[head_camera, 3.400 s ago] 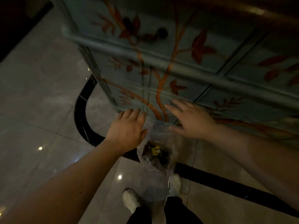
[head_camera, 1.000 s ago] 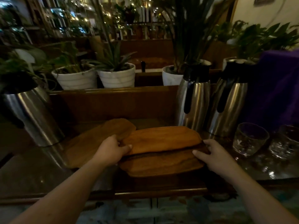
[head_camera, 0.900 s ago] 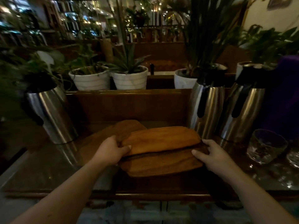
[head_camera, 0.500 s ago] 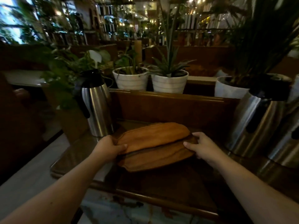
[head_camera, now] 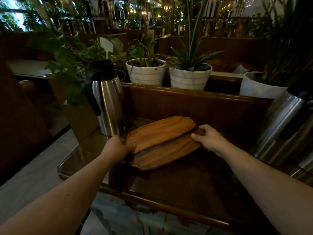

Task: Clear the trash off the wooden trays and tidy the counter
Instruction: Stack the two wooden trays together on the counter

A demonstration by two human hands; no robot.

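Head view: stacked wooden trays [head_camera: 162,143] lie between both hands' grip.

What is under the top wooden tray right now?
A second, darker tray lies under the top wooden tray, its near edge showing. Left hand and right hand grip the ends. Anything between them is covered.

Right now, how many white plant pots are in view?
3. One pot behind the steel flask, a second right beside it, a third far right, partly hidden behind another flask.
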